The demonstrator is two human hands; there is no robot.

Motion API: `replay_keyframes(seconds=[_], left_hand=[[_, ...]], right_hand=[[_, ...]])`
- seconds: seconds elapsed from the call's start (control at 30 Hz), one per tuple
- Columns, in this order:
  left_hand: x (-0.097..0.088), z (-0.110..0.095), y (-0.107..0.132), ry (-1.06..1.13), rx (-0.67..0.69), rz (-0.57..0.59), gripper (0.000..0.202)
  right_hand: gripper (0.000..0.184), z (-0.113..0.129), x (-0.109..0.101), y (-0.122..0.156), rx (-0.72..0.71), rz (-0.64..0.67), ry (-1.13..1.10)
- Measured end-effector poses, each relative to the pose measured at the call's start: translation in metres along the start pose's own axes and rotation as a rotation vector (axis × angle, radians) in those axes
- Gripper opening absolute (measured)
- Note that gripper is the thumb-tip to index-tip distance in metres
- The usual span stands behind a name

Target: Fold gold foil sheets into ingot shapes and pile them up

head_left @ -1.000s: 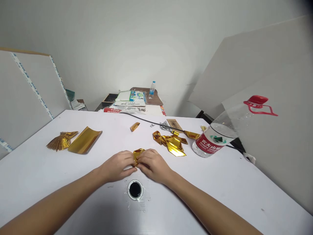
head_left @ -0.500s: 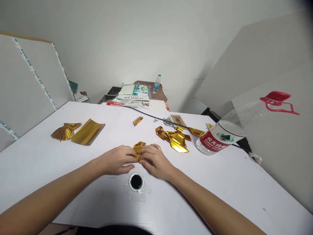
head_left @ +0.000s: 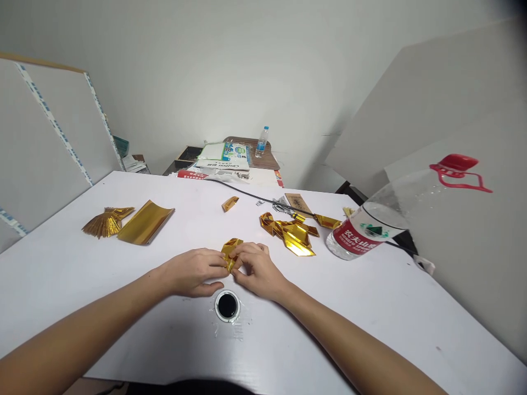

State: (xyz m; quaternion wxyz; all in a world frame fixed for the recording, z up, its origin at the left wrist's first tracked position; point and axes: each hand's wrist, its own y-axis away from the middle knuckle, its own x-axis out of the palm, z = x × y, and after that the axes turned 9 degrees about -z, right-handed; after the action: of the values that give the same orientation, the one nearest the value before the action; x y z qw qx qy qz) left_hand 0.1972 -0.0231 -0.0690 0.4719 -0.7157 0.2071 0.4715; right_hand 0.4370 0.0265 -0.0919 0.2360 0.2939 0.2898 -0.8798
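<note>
A small folded piece of gold foil paper lies on the white table between my two hands. My left hand holds its left edge down with the fingertips, thumb drawn back beside the table. From the other side, my right hand grips the paper with bent fingers, thumb and fingertips close together at its lower right. The fingers cover part of the folds. Just below the hands, a round black disc with a silver rim is set in the table under clear tape.
A pleated gold fan shape and gold sheets lie left. Folded gold pieces, yellow-handled scissors and a big water bottle are right. A small gold roll and a black cable lie farther back.
My right hand's fingers have lifted and bent more, with the index finger arched over the paper. My left hand stays against the paper. The whole view has shifted slightly.
</note>
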Motion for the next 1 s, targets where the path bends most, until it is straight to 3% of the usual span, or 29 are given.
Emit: replay_keyframes(seconds=[0.4,0.67,1.0], left_hand=[[-0.004,-0.002,-0.003,0.028,-0.061,0.016,0.017],[-0.004,-0.002,-0.002,0.079,-0.135,-0.013,0.021],[0.0,-0.003,0.0,0.104,-0.192,-0.016,0.02]], right_hand=[[0.008,0.001,-0.001,0.001,-0.054,-0.019,0.007],[0.027,-0.013,-0.015,0.007,-0.378,0.066,0.157],[0.023,-0.025,-0.028,0.005,-0.395,-0.03,0.365]])
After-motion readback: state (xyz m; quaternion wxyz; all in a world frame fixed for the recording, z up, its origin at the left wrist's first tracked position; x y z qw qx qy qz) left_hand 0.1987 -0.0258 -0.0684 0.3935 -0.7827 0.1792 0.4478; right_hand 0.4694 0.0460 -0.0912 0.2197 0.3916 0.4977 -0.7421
